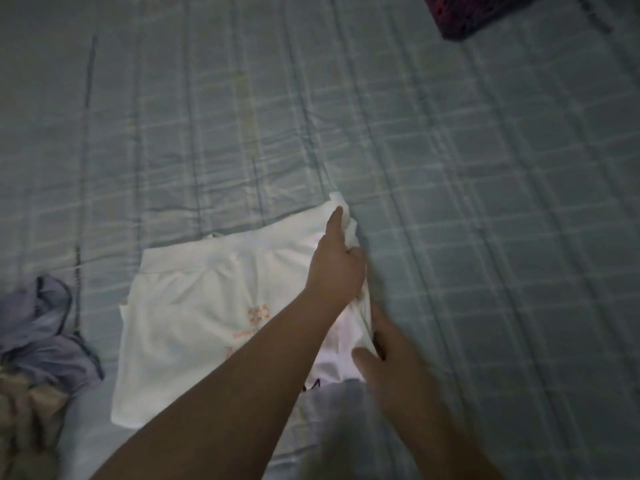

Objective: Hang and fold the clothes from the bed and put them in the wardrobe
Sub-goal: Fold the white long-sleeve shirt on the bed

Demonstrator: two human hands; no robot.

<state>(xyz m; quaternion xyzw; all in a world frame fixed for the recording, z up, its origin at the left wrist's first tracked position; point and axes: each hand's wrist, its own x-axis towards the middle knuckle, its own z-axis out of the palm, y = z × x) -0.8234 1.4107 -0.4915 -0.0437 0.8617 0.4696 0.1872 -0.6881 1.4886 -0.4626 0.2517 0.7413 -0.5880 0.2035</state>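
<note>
The white shirt [194, 323] lies flat on the sheet [485, 202], just toward 6 o'clock from the middle. It is soft and folded nearly square, and an arm partly hides its orange print. The left hand [336, 268] pinches the shirt's 3 o'clock edge, with one finger straight. The right hand [384, 344] touches that edge lower down, but it is too blurry to tell its grip. The sheet is pale blue, checked and creased. A crumpled purple cloth [41, 334] sits at 8 o'clock. A dark thing [464, 15] is cut off at 1 o'clock.
</note>
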